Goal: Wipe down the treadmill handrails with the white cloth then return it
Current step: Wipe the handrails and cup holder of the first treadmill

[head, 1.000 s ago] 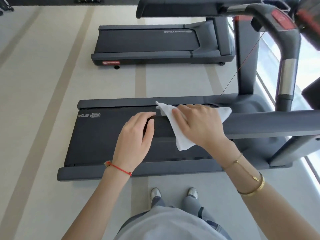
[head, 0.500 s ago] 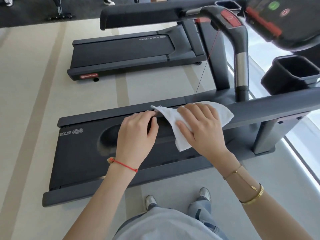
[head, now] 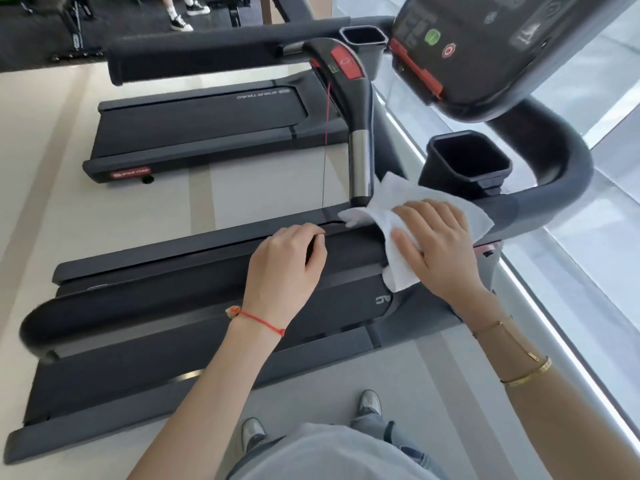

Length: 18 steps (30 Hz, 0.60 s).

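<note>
A: Where is your right hand (head: 438,245) just now?

B: It lies on the white cloth (head: 398,216), which is draped over the near handrail (head: 214,289) close to where the rail bends up toward the console (head: 512,46). Your fingers are spread and nearly straight, pressing the cloth flat against the rail rather than bunching it. The thumb lies along the near side of the cloth.

A: And how does the cloth sit?

B: It wraps over the top of the rail. One flap hangs down the near side under your palm, and crumpled corners stick out on the far side, beside the lower end of the silver grip (head: 360,164) (whether cloth and grip actually touch I cannot tell).

A: What about your left hand (head: 287,265)?

B: It rests on the same rail, well to the left of the cloth and apart from it. Your fingers curl over the far edge of the rail and the thumb lies on top; it holds the rail loosely. A red string (head: 259,320) circles that wrist, and gold bracelets (head: 526,375) sit on the right forearm.

A: Anything else around you?

B: A cup holder (head: 467,161) stands just beyond your right hand. The belt (head: 173,327) runs below the rail. A second treadmill (head: 207,133) stands farther off on the pale floor (head: 41,168). Your shoes (head: 369,405) show at the bottom, beside the deck.
</note>
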Motion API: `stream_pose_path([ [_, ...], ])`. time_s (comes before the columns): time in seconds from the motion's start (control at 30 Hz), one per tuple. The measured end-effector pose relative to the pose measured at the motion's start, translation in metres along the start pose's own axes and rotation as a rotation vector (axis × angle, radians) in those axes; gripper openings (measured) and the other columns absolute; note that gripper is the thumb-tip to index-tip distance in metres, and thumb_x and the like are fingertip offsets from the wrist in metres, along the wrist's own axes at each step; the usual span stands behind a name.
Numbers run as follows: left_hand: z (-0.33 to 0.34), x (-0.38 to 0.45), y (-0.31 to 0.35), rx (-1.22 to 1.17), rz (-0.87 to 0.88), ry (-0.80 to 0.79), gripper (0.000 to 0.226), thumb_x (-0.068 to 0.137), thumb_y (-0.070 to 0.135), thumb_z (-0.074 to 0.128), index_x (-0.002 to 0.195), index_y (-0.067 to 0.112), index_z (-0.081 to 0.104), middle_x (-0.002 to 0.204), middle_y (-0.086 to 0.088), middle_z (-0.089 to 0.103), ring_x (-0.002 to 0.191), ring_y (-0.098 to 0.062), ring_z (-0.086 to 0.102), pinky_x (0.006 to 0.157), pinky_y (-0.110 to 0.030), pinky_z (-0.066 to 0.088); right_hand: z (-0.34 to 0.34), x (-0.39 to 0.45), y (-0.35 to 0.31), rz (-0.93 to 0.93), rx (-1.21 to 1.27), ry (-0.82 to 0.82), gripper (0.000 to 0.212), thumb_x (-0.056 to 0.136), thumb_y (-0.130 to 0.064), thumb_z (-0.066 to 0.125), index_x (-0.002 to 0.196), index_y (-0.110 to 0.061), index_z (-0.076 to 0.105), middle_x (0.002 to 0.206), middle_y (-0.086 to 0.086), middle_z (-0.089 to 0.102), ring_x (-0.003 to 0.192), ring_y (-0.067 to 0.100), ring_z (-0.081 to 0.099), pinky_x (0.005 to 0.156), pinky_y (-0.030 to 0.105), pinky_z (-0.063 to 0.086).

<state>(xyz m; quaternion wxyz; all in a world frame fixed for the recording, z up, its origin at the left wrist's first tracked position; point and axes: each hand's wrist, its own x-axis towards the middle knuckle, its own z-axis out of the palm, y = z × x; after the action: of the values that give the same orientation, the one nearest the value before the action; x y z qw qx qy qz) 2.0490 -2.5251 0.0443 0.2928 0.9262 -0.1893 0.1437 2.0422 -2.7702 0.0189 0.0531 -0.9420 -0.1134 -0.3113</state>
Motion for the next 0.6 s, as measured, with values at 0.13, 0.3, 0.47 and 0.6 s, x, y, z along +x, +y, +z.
stream_pose_path([
  [0.13, 0.028, 0.016, 0.039, -0.023, -0.003, 0.021, 0.019, 0.098, 0.019, 0.052, 0.102, 0.015, 0.07, 0.092, 0.004, 0.072, 0.084, -0.017, 0.065, 0.073, -0.034, 0.053, -0.006, 0.002, 0.029, 0.118, -0.022, 0.055, 0.026, 0.1, -0.03, 0.04, 0.097, -0.018, 0.063, 0.097, -0.004, 0.063, 0.095, 0.024, 0.055, 0.089, 0.037, 0.037],
  [0.3, 0.056, 0.025, 0.068, 0.033, -0.061, 0.041, 0.018, 0.098, 0.019, 0.052, 0.092, 0.012, 0.067, 0.079, -0.001, 0.067, 0.07, -0.02, 0.06, 0.065, -0.033, 0.049, -0.001, -0.006, 0.028, -0.11, 0.056, -0.088, 0.036, 0.101, -0.042, 0.038, 0.117, -0.018, 0.06, 0.116, -0.001, 0.059, 0.106, 0.025, 0.053, 0.095, 0.038, 0.036],
  [0.47, 0.07, 0.026, 0.077, 0.106, -0.073, 0.127, 0.017, 0.097, 0.018, 0.054, 0.091, 0.015, 0.07, 0.077, 0.003, 0.069, 0.068, -0.021, 0.06, 0.071, -0.035, 0.049, -0.015, -0.018, 0.099, -0.07, 0.031, -0.084, 0.04, 0.102, -0.042, 0.036, 0.124, -0.017, 0.058, 0.123, 0.001, 0.058, 0.112, 0.027, 0.052, 0.101, 0.038, 0.034],
  [0.6, 0.076, 0.026, 0.075, 0.196, -0.08, 0.147, 0.025, 0.098, 0.023, 0.049, 0.09, 0.019, 0.072, 0.069, 0.003, 0.065, 0.062, -0.023, 0.057, 0.067, -0.034, 0.046, -0.013, -0.021, 0.091, 0.061, 0.067, -0.084, 0.036, 0.102, -0.039, 0.033, 0.123, -0.018, 0.055, 0.124, 0.0, 0.055, 0.116, 0.026, 0.047, 0.105, 0.038, 0.029],
])
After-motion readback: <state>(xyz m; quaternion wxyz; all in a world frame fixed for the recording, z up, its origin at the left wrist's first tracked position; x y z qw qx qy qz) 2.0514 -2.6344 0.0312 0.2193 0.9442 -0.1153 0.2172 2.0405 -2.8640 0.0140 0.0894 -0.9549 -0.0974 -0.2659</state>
